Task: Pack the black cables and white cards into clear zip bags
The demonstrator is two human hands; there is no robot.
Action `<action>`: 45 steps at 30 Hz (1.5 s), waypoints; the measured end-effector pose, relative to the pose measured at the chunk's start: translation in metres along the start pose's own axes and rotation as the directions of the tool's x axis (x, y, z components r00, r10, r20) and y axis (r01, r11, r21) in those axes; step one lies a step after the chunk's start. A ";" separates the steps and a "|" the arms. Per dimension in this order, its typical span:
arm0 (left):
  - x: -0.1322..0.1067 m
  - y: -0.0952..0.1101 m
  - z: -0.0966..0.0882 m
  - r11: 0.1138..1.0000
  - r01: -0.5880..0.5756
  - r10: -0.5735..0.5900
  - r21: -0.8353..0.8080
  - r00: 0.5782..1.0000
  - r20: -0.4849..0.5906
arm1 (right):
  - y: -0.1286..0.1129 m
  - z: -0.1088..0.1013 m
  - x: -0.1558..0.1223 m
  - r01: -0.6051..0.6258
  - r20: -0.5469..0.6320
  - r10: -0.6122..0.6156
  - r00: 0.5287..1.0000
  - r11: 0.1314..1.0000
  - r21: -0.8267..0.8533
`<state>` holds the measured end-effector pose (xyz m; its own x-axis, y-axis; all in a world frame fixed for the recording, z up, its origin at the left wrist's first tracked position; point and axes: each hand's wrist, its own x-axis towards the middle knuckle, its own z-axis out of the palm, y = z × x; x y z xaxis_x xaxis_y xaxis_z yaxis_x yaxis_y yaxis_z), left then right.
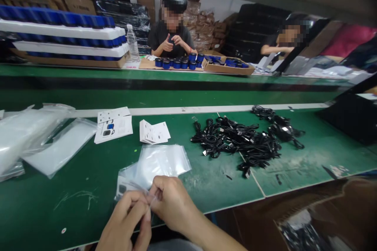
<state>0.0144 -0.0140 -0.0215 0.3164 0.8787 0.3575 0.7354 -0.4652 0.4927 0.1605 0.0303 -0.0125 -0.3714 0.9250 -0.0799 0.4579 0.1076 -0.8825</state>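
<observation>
Near the front edge of the green table, my left hand (129, 219) and my right hand (173, 204) meet, their fingers pinched on the edge of a clear plastic bag (125, 185). A printed sheet shows through that bag. Just beyond my hands lies a stack of clear plastic bags (165, 160). Behind the stack sits a small pile of folded white leaflets (154, 131). Flat printed sheets (114, 127) rest to the left of them. My fingers hide part of the bag's edge.
Bundled black cables (235, 137) lie in a heap at the right. More plastic bags (35, 133) cover the left side. Across the bench, a person (171, 27) handles something behind blue-lidded jars (176, 63); another person (290, 35) sits farther right. An open carton (303, 223) stands below the front edge.
</observation>
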 end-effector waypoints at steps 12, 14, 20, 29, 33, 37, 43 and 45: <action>0.014 -0.006 0.009 0.936 0.341 -0.331 -0.092 0.937 0.108 | 0.015 -0.104 0.042 -0.081 -0.199 -0.204 0.959 0.475 -0.876; 0.015 -0.006 0.010 0.932 0.348 -0.336 -0.103 0.935 0.118 | 0.012 -0.104 0.034 -0.072 -0.225 -0.246 0.943 0.509 -0.857; 0.015 -0.010 0.007 0.945 0.310 -0.292 -0.105 0.944 0.153 | -0.002 -0.060 -0.005 0.141 -0.146 -0.114 0.983 0.973 0.184; 0.005 -0.009 0.010 0.881 0.445 -0.444 -0.162 0.895 0.047 | 0.022 -0.021 -0.027 0.110 -0.279 -0.112 0.954 0.994 -0.020; 0.002 -0.005 0.013 0.947 0.313 -0.321 -0.075 0.934 -0.158 | 0.017 -0.012 -0.034 0.246 -0.380 -0.264 0.887 0.964 -0.097; 0.001 -0.002 0.012 0.976 0.209 -0.184 0.064 0.944 -0.273 | 0.013 0.003 -0.029 0.119 -0.436 -0.010 0.900 0.967 0.224; 0.000 0.002 0.009 0.975 0.129 -0.075 0.182 0.958 -0.277 | 0.017 0.020 -0.020 0.111 -0.388 0.086 0.918 0.882 0.457; -0.001 0.004 0.009 0.977 0.128 -0.082 0.168 0.962 -0.259 | 0.018 0.023 -0.021 0.268 -0.479 -0.122 0.869 0.930 0.250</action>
<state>0.0223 -0.0157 -0.0271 0.0890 0.8560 0.5093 0.8602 -0.3238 0.3939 0.1579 0.0047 -0.0369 0.0080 0.9655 0.2602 0.1244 0.2572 -0.9583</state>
